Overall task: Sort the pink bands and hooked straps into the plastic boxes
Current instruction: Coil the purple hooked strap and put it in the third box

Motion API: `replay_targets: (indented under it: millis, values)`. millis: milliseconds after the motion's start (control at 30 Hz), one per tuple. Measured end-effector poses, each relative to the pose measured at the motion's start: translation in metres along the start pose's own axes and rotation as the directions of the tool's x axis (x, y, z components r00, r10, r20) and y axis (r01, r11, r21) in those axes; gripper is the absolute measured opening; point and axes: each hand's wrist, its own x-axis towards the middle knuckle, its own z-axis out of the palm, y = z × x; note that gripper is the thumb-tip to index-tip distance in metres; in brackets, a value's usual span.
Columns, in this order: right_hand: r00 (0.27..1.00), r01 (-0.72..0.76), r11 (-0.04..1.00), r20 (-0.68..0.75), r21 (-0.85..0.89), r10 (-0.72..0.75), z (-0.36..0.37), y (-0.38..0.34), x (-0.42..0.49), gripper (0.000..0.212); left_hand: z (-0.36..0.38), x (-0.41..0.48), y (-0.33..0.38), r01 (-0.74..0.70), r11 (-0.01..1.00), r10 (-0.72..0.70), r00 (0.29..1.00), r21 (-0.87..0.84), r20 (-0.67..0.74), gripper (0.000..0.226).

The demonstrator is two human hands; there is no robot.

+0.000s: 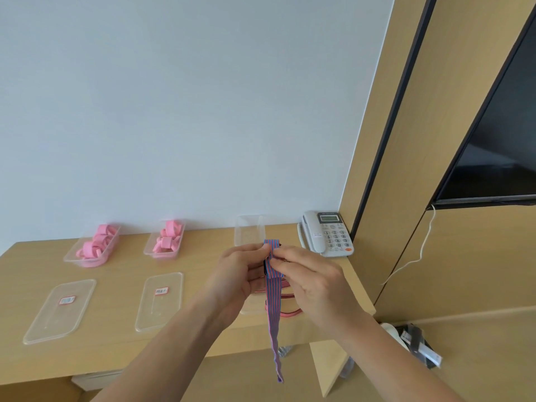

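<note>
So the fingers (pixel 268 252) of both hands are pinched tight on the top of a striped strap (pixel 274 288), blue and red, right where it's folded over. The left hand (pixel 237 277) grips it from one side and the right hand (pixel 313 281) from the other, and there's something dark tucked behind the fold, probably the hook or buckle, can't really tell. Looks to me like they're folding or bundling it so it'll fit in a box instead of flopping everywhere. The rest of the strap just hangs straight down past the front edge of the surface (pixel 116 346).

Right under the hands there's a clear tub (pixel 252 310) with what looks like thin red straps (pixel 285 312) spilling out of it, so my guess is that's where the hooked ones go. Another empty clear box (pixel 249 229) sits behind the hands, near the wall.

Over to the left, two boxes are already loaded with pink bands: the far left one (pixel 94 246) is overflowing a bit at the front, and the one next to it (pixel 166 239) is pretty full too. Their lids (pixel 61 310) (pixel 161 304) lie flat in front, each with a little label, which I guess keeps them handy for closing up later.

A desk phone (pixel 327 232) sits in the corner, out of the way.
</note>
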Motion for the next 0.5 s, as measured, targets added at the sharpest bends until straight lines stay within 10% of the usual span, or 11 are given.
replay_targets:
  millis: [267,500]
  values:
    - [0.997,-0.030,0.999,0.076,0.043,0.027,-0.004,-0.005,0.004,0.028,0.003,-0.003,0.002,-0.066,0.995,0.069,0.996,0.070,-0.048,0.026]
    - [0.859,-0.507,0.839,0.036,0.198,0.510,-0.007,-0.002,0.021,0.035,0.011,-0.009,-0.001,-0.143,0.968,0.161,0.984,0.208,-0.076,0.028]
